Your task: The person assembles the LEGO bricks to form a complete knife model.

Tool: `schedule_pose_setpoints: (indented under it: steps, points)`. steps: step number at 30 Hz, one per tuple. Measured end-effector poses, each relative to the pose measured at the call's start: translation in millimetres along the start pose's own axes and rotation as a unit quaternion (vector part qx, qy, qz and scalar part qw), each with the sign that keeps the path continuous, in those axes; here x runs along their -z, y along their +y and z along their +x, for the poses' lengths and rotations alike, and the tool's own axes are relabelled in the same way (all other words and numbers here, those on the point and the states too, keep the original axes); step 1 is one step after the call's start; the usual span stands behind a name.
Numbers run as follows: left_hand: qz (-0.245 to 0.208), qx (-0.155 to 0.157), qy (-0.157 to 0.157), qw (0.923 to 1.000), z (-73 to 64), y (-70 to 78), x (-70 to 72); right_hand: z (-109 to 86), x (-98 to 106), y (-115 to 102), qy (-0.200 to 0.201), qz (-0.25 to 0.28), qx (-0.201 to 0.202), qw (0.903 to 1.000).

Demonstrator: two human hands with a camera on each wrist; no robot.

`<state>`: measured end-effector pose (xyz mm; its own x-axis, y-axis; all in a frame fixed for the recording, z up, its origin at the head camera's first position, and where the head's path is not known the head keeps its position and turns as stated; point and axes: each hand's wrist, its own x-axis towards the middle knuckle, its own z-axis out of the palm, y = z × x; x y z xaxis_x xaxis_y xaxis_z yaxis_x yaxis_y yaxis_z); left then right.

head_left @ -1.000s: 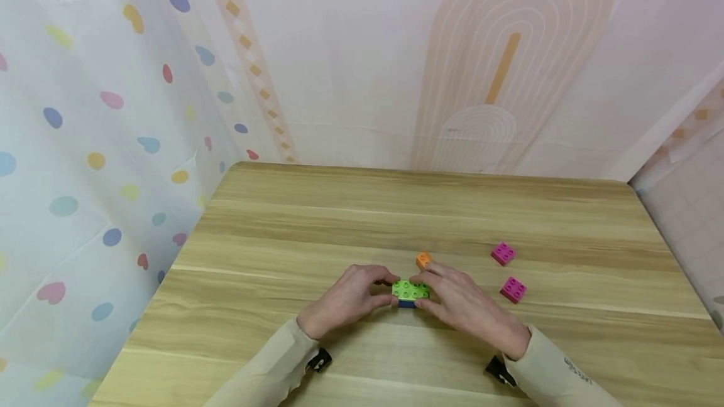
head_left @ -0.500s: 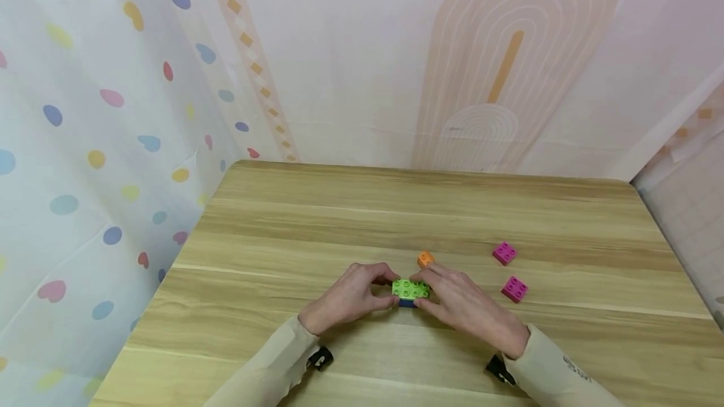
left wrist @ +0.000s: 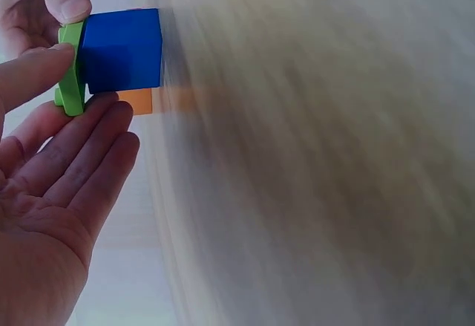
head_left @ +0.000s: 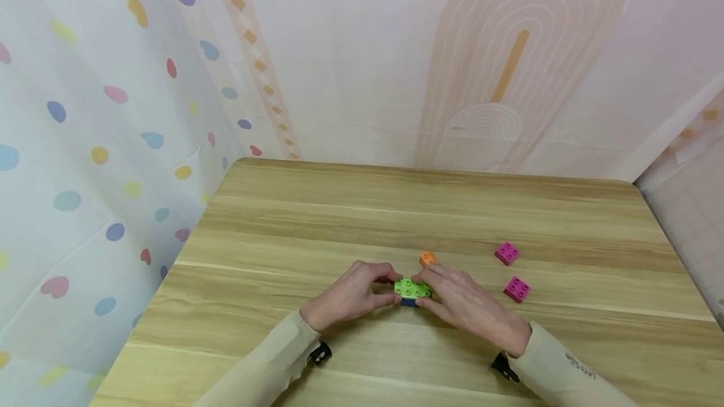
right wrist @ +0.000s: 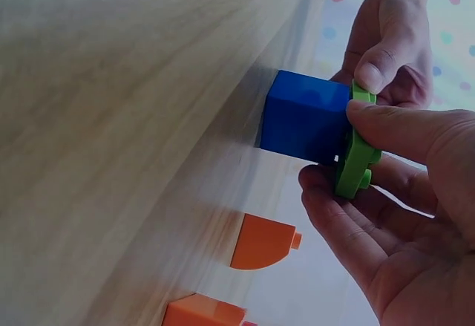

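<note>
A flat lime-green toy brick (head_left: pixel 411 289) with round studs lies on top of a blue brick (left wrist: pixel 122 51), which stands on the table. In both wrist views the green piece overhangs the blue one and leans slightly against its top face. My left hand (head_left: pixel 355 294) pinches the green piece at its left end between thumb and fingers. At the other end, my right hand (head_left: pixel 462 303) pinches it the same way, thumb on the near side. Beyond the right fingers sits an orange brick (head_left: pixel 428 259), partly covered by that hand in the head view.
Two magenta bricks (head_left: pixel 507 253) (head_left: pixel 517 289) lie to the right of the hands on the wooden table (head_left: pixel 339 218). Right wrist view: an orange piece with a curved side (right wrist: pixel 263 243) and another orange piece (right wrist: pixel 200 311). Patterned curtains (head_left: pixel 351 49) hang behind the table.
The whole head view has shifted slightly. Both hands keep their hold on the green brick, and the other bricks stay in place.
</note>
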<state>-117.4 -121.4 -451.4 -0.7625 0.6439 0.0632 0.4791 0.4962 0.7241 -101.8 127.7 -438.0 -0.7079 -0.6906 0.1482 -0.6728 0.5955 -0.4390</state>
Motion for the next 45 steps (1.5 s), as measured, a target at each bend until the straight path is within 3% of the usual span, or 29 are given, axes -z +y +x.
schedule_pose_setpoints:
  steps: [11,19,24,40,45]
  points:
    - [0.013,0.017,-0.004,0.9998,5.8,0.8,-0.1,2.6,-2,2,0.017,0.018,-0.026,0.9993]
    - [0.054,0.002,-0.014,0.9984,10.9,3.1,-2.0,2.0,-4,3,0.024,0.028,-0.032,0.9988]
    - [0.053,0.007,-0.018,0.9984,11.9,2.6,-1.6,2.5,-4,2,0.019,0.032,-0.035,0.9987]
    - [0.054,-0.027,-0.025,0.9978,14.9,0.9,-1.0,1.5,-6,4,0.026,0.020,-0.030,0.9990]
    - [0.051,-0.025,-0.030,0.9979,15.6,-0.5,-0.8,2.5,-4,3,0.011,0.021,-0.043,0.9988]
